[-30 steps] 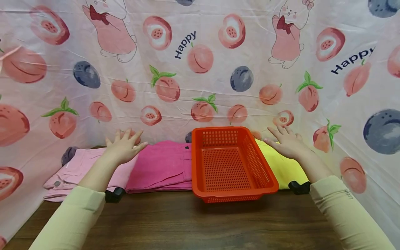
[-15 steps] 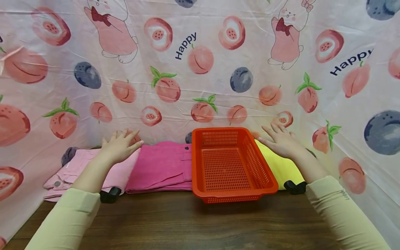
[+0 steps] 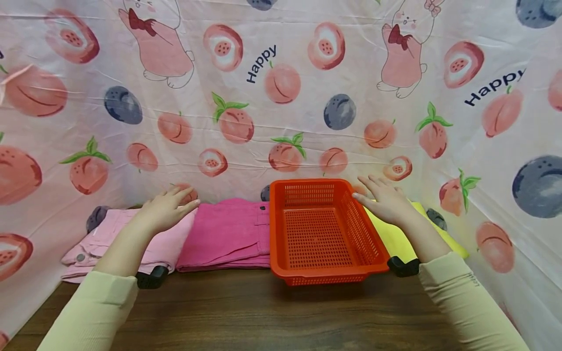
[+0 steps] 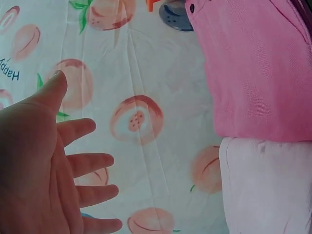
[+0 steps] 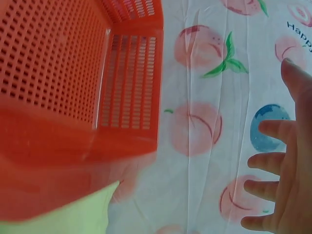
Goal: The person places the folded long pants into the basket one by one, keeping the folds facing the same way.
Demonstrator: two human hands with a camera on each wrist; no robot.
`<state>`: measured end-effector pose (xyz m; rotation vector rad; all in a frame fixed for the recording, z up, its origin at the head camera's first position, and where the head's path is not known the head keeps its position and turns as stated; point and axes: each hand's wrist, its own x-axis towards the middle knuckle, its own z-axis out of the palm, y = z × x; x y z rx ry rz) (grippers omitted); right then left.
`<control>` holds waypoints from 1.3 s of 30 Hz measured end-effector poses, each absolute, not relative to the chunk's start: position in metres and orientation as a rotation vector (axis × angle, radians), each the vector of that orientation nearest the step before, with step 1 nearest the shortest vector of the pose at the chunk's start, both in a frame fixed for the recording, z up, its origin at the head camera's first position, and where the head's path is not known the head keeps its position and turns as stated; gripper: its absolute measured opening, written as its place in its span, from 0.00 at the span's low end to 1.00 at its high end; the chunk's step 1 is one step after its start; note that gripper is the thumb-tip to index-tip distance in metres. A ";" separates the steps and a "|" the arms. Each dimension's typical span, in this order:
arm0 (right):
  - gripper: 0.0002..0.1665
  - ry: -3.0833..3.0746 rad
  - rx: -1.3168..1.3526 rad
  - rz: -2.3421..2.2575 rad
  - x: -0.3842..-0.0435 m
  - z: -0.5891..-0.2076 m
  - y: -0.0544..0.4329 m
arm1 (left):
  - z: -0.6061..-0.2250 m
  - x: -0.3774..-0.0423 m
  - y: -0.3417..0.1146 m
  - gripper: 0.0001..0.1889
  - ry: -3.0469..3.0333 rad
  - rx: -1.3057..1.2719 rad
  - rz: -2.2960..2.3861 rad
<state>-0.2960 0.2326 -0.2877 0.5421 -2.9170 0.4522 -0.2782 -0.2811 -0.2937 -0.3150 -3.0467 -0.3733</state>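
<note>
Okay, head view: perforated red-orange plastic basket (image 3: 316, 239), rectangular, mouth up, sits on woodgrain surface (image 3: 210, 312); long axis runs away from the person. Left hand (image 3: 163, 212), fingers extended, near flat-folded pale-pink garment (image 3: 169, 246), hot-pink garment (image 3: 228, 234) alongside. Right hand (image 3: 383, 204), fingers straight, near yellow cloth (image 3: 395, 239). Left wrist: fingers spread, palm bare; hot-pink weave finely ribbed, dark button. Right wrist: fingers spread, apart from basket's slotted wall.
</note>
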 end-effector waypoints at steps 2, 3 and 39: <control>0.43 -2.899 0.546 0.476 -0.296 -0.289 0.229 | -0.295 -0.278 -0.283 0.41 -3.035 -0.336 -0.390; 0.43 -2.887 0.551 0.488 -0.296 -0.290 0.227 | -0.295 -0.278 -0.283 0.41 -3.028 -0.347 -0.402; 0.38 -2.685 0.806 0.850 -0.270 -0.310 0.116 | -0.323 -0.261 -0.306 0.38 -2.867 -0.247 -0.729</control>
